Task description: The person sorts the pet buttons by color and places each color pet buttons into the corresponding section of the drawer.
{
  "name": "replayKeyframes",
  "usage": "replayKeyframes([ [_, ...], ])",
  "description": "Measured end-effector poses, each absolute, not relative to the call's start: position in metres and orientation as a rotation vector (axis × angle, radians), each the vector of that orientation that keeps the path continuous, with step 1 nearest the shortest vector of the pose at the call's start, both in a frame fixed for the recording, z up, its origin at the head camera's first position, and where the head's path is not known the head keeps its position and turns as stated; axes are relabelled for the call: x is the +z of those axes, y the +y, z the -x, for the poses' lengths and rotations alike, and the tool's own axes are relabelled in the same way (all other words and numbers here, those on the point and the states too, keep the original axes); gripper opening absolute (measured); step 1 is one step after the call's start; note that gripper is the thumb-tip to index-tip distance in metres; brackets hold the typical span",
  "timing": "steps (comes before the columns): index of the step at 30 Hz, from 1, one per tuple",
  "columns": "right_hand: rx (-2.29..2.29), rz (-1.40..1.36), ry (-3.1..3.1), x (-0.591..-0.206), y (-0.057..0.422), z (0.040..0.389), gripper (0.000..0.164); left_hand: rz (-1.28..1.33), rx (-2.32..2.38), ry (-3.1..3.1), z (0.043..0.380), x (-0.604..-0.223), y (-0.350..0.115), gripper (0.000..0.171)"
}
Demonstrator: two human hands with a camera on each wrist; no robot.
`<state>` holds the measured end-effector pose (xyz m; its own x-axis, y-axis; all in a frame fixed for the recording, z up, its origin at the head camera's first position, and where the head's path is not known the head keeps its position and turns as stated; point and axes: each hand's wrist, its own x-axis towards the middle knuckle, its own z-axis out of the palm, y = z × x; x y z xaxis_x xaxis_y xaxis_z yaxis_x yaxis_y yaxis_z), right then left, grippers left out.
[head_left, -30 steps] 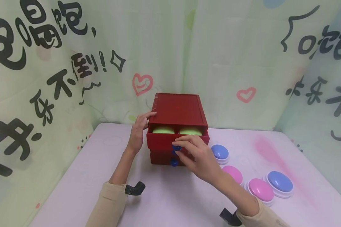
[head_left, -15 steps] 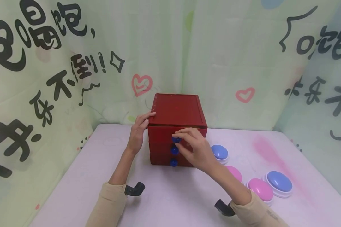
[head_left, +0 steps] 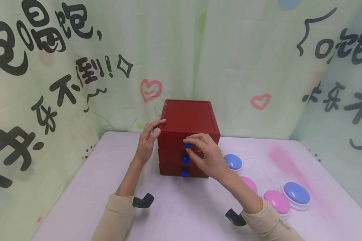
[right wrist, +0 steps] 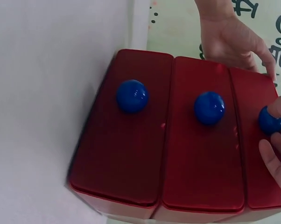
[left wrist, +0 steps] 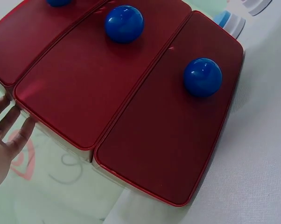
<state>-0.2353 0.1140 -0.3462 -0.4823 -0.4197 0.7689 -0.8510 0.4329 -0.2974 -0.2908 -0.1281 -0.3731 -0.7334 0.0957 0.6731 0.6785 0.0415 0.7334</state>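
A red cabinet of three stacked drawers (head_left: 188, 115) stands on the table, every drawer flush with its front. Each drawer bears a round blue knob. Thumb and fingers of my right hand (head_left: 209, 157) pinch the top knob (right wrist: 270, 120). Below it show the middle knob (head_left: 185, 159) and the bottom knob (head_left: 184, 172). My left hand (head_left: 146, 140) touches the cabinet's left side, its fingers extended along the upper edge; the left wrist view shows its fingertips (left wrist: 28, 125) against the side. What the drawers hold is hidden.
Right of the cabinet are two blue-topped push buttons (head_left: 297, 193) and two pink-topped ones (head_left: 276, 201), partly behind my right forearm. A curtain (head_left: 235, 67) with printed writing and hearts hangs behind and beside the white table (head_left: 175, 214).
The top drawer, which stood out with two pale green round things in it, has slid back into the cabinet. My right hand moved inward with its knob; the left hand stayed almost still.
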Motion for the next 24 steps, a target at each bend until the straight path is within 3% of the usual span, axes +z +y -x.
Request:
replayKeyframes([
  [6, 1.145, -1.012, -2.154, -0.352, 0.113, 0.230, 0.038, 0.784, -1.729, -1.867, 0.291, -0.374, -0.128, 0.042],
  [12, 1.421, -0.887, -2.189, -0.357, 0.114, 0.218, 0.046, 0.793, -1.732, -1.861, 0.291, -0.373, -0.127, 0.043],
  [24, 1.475, -0.731, -2.233, -0.373, 0.116, 0.206, 0.056, 0.797, -1.730, -1.855, 0.293, -0.374, -0.128, 0.042],
])
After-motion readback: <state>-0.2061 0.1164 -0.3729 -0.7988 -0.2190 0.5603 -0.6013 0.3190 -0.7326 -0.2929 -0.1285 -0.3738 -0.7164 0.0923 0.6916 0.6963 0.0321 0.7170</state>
